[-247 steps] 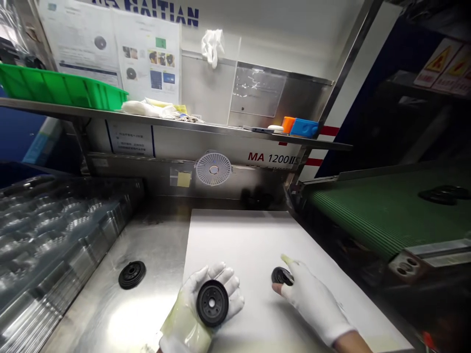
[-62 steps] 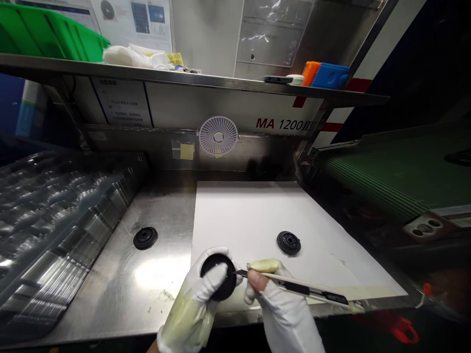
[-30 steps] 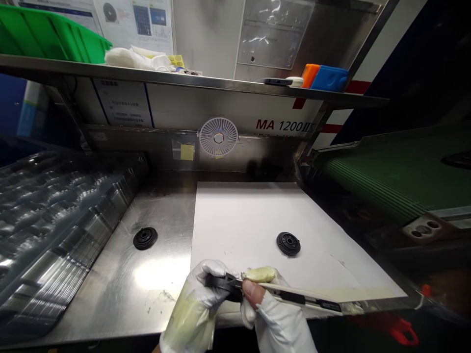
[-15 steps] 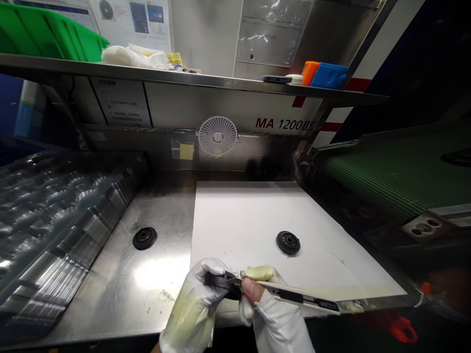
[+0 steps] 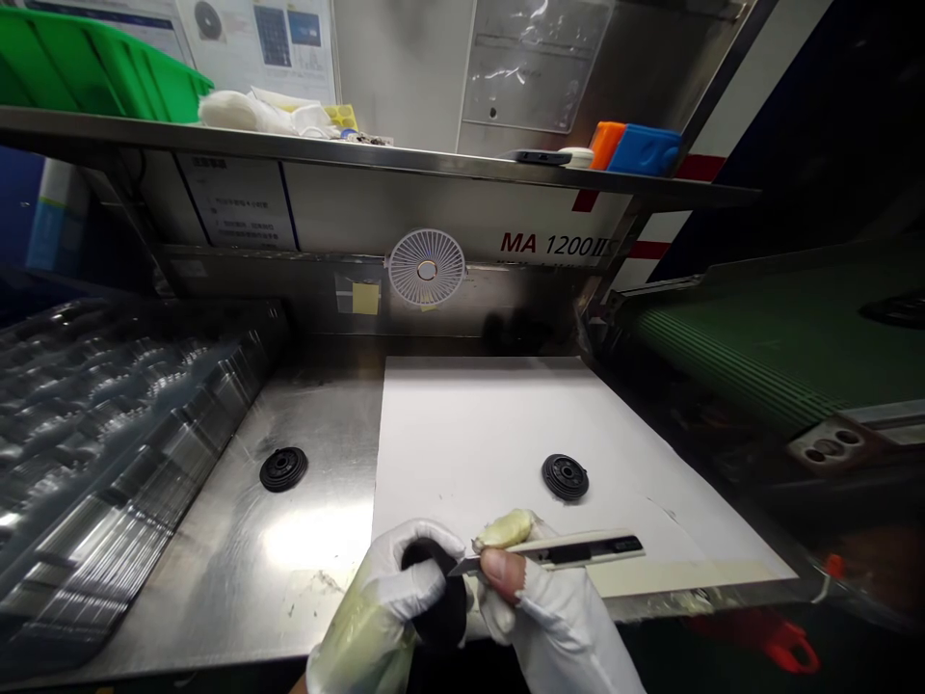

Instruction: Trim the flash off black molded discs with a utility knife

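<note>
The white sheet stops at the front edge of the stainless bench, leaving open sheet ahead of both hands. The left hand closes around a black rubber disc, whose face is mostly hidden. The right hand pinches a snap-off knife, its blade tip just beside the disc; contact cannot be confirmed. Compared with the earlier frame, the knife body now angles up, clear of the sheet's front edge.

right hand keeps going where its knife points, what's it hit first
Probably the black disc in the left hand, just past the tip of the snap-off knife in the right hand; depth is unclear.
</note>
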`<state>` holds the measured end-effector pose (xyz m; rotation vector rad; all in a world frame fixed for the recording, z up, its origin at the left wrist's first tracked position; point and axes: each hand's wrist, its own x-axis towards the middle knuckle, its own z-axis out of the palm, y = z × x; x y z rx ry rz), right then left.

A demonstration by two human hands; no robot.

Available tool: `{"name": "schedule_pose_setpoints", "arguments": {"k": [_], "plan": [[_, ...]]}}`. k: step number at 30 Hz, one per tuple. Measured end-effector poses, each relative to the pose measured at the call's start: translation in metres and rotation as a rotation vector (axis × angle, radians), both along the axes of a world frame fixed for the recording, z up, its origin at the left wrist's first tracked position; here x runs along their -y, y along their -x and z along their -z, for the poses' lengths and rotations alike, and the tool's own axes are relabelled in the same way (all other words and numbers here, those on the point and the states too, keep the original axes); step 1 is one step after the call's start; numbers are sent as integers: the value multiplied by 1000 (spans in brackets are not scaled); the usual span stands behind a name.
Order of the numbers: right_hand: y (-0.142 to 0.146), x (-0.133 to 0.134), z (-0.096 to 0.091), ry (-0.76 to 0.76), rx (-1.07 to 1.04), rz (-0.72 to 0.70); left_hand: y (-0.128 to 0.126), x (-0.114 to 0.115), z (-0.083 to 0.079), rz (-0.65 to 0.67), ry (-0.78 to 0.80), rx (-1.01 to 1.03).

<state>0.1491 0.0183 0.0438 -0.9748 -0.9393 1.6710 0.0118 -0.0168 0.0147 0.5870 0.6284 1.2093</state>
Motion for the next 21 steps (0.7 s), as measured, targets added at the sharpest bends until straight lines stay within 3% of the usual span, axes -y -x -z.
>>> {"name": "schedule_pose_setpoints", "arguments": {"k": [7, 11, 14, 17, 21], "plan": [[3, 6, 3, 3, -15, -46, -6, -4, -14, 13, 3, -42], [-5, 8, -3, 18, 24, -121, -5, -4, -6, -6, 88, -70], [-16, 12, -7, 52, 97, -175, -1, -2, 2, -52, 65, -116], [-30, 14, -4, 60, 147, -158, 10, -6, 6, -108, -25, -355], [-62, -5, 7, -7, 264, -13, 40, -18, 6, -379, -270, -933]]}}
